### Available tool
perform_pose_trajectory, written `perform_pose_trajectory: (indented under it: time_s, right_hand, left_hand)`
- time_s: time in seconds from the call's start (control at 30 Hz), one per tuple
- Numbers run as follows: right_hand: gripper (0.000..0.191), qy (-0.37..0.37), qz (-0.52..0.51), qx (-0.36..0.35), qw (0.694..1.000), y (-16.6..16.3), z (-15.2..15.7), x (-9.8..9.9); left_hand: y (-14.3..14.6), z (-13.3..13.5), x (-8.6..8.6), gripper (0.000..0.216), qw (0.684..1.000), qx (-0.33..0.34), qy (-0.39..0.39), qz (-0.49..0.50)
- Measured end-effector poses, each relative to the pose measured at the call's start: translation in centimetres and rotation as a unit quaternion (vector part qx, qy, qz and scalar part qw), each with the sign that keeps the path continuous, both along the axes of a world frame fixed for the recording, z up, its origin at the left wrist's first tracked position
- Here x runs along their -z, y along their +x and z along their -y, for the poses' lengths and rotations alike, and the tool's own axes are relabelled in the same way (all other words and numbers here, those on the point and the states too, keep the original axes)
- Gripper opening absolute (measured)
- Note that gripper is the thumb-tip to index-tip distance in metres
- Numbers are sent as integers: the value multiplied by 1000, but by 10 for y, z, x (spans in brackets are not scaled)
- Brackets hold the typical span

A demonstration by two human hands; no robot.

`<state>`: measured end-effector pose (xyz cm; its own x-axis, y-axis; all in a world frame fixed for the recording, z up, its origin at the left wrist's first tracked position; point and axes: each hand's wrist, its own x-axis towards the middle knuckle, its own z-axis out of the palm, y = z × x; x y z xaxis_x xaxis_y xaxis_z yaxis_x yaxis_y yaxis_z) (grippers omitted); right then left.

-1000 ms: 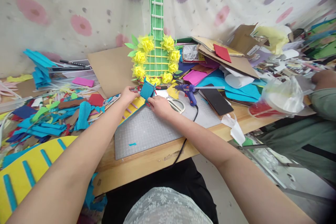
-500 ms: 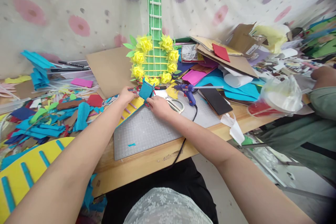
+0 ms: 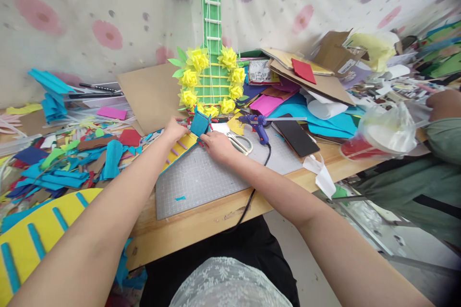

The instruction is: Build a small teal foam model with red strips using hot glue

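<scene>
A yellow and blue craft guitar lies slantwise from the lower left, its yellow body [image 3: 25, 235] striped with blue strips and partly hidden by my left arm. Its yellow neck [image 3: 182, 149] bears purple crossbars and ends in a blue headstock [image 3: 200, 123] with small red pegs. My left hand [image 3: 175, 130] is closed at the headstock's left edge. On the opposite edge, the fingers of my right hand [image 3: 216, 145] pinch the headstock near its base. White-handled scissors [image 3: 242, 144] lie just beyond my right hand, beside a blue glue gun [image 3: 257, 125].
A grey cutting mat [image 3: 201, 187] lies beneath the neck. Behind stands a green guitar [image 3: 212, 33] with yellow flowers. Paper scraps [image 3: 54, 168] cover the left side. A phone [image 3: 297, 136], a bagged red bucket [image 3: 363, 146] and another person's arm [image 3: 442, 105] are at right.
Almost nothing differs. Both hands keep their place at the headstock, and the view has shifted very slightly.
</scene>
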<state>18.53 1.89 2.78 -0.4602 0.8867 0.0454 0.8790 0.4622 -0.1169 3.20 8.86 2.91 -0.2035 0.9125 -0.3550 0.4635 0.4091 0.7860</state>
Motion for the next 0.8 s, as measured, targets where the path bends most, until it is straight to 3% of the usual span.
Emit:
perform_pose_trajectory:
  time_s: [0.3,0.47,0.8]
  right_hand:
    - [35,5,-3,12,1000,2,2,-7]
    - [35,-30,-14,1,999,2,-6,-8]
    - [36,-24,-7,-1,1000,1,-3,-7]
  left_hand:
    - [-2,0,4,67,999,19,22,-28]
    - [0,2,1,66,999,14,18,-38]
    - [4,13,-6,67,998,1,-1,-58]
